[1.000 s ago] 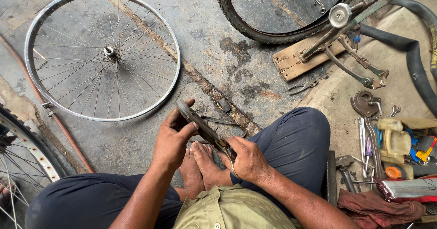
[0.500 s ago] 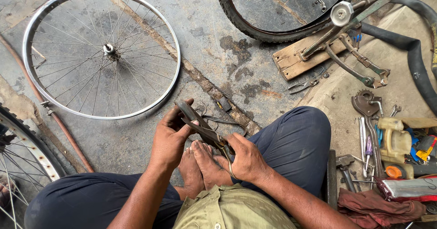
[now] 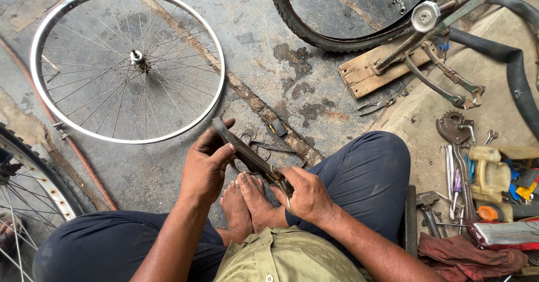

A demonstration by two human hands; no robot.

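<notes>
Dark flat strip [image 3: 242, 150] now slightly lower over the feet [image 3: 247, 200], fingers of left hand [image 3: 205, 167] and right hand [image 3: 303, 195] grasping it.

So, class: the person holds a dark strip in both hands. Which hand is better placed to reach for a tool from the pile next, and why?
Probably the right hand: the tool pile lies on that side, past the right knee. The left hand grips the strip's far end, on the side of the bare wheel rim.

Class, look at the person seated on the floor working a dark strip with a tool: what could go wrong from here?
1. The tool in the right hand might slip toward the left hand gripping the dark strip.
2. The bare feet lie directly beneath the work, so a slip or drop could hit them.
</notes>
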